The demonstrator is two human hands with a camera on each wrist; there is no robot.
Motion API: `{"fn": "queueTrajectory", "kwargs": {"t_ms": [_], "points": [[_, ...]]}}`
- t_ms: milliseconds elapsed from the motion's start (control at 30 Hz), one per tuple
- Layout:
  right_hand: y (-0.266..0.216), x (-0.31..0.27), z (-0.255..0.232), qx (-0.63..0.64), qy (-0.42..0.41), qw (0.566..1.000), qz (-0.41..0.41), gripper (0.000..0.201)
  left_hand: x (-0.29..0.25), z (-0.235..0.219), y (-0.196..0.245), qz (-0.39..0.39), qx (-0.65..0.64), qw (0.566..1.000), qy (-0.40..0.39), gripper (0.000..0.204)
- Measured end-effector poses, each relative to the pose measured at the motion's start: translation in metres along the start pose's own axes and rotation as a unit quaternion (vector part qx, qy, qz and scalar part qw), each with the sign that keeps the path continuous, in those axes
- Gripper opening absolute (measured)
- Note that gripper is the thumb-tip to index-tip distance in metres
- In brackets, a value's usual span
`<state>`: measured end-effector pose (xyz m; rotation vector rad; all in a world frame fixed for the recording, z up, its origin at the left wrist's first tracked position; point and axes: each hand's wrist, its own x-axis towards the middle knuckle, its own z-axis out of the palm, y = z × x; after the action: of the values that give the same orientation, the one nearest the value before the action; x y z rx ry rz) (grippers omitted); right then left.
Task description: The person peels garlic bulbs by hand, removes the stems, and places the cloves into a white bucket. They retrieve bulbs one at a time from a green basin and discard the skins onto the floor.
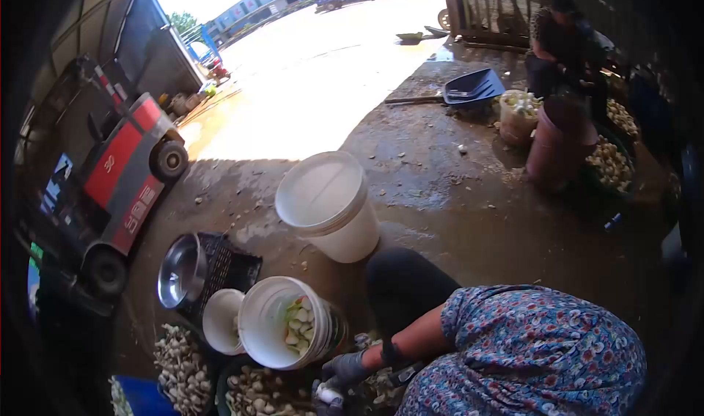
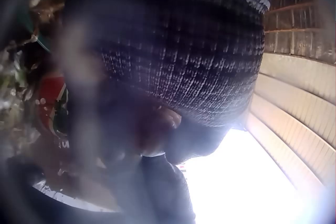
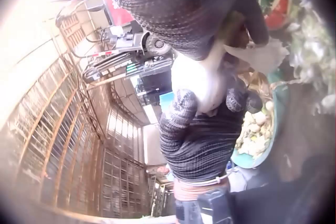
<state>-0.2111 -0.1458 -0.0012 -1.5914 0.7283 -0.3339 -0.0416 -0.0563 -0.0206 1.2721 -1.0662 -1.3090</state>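
Observation:
Both hands wear dark knitted gloves and meet around a white garlic bulb [image 3: 197, 82] low in the head view. My left hand [image 3: 205, 142] grips the bulb from one side, its thumb and fingertips on the white surface in the right wrist view. From the opposite side my right hand [image 1: 346, 370] holds the bulb with bent fingers, and a loose white flap of skin [image 3: 260, 56] sticks out beside them. In the left wrist view the left glove [image 2: 173, 50] fills much of the frame and hides most of the bulb. Heaped garlic [image 1: 257, 392] lies near the hands.
A white bucket [image 1: 257, 328] with trimmed bulbs stands by the hands, next to a smaller pail [image 1: 220, 321]. Beyond are a metal bowl [image 1: 172, 273], black crate [image 1: 238, 266] and lidded bucket [image 1: 352, 233]. A forklift [image 1: 125, 174] is parked left; another person [image 1: 565, 49] sits at upper right.

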Motion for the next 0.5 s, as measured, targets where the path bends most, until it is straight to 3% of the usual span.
{"fn": "queueTrajectory", "kwargs": {"t_ms": [67, 100, 133, 167, 200, 267, 300, 333, 367, 433, 467, 500], "points": [[0.014, 0.012, 0.007, -0.079, 0.023, 0.995, -0.059, 0.041, -0.018, -0.017, -0.017, 0.013, 0.019, 1.000, 0.020, 0.055], [0.018, 0.016, 0.010, -0.074, 0.019, 0.995, -0.062, 0.039, -0.020, -0.004, -0.008, 0.028, 0.049, 0.996, 0.067, 0.047], [0.003, 0.008, 0.011, -0.052, 0.004, 0.998, -0.021, 0.035, -0.025, 0.010, 0.022, -0.019, 0.086, 0.992, 0.096, 0.039], [0.002, 0.006, 0.015, -0.151, 0.042, 0.983, -0.100, 0.031, -0.026, 0.008, 0.011, -0.039, 0.019, 0.991, 0.126, 0.036], [0.003, 0.007, 0.022, -0.132, 0.046, 0.987, -0.079, 0.031, -0.022, -0.002, -0.016, -0.005, 0.069, 0.988, 0.141, 0.034], [0.003, 0.012, 0.027, -0.119, 0.046, 0.990, -0.063, 0.030, -0.026, 0.000, -0.017, -0.014, 0.107, 0.973, 0.203, 0.021], [0.001, 0.014, 0.030, -0.041, 0.007, 0.999, -0.003, 0.031, -0.027, -0.007, -0.027, 0.001, 0.090, 0.973, 0.212, 0.022], [0.001, 0.015, 0.032, 0.039, -0.029, 0.997, 0.059, 0.031, -0.032, -0.001, -0.003, -0.001, 0.081, 0.973, 0.217, 0.036], [0.008, 0.020, 0.035, 0.038, -0.036, 0.997, 0.057, 0.031, -0.034, -0.005, -0.006, 0.000, 0.081, 0.971, 0.224, 0.036], [0.025, 0.031, 0.042, -0.048, -0.028, 0.998, 0.030, 0.031, -0.034, -0.012, -0.021, -0.083, 0.033, 0.959, 0.270, 0.043], [0.006, 0.023, 0.046, 0.011, 0.016, 0.999, 0.031, 0.030, -0.035, -0.015, -0.025, -0.063, -0.001, 0.970, 0.233, 0.049], [-0.012, 0.015, 0.045, -0.036, 0.048, 0.998, -0.015, 0.028, -0.034, -0.022, -0.039, -0.025, 0.027, 0.975, 0.217, 0.049]]}}
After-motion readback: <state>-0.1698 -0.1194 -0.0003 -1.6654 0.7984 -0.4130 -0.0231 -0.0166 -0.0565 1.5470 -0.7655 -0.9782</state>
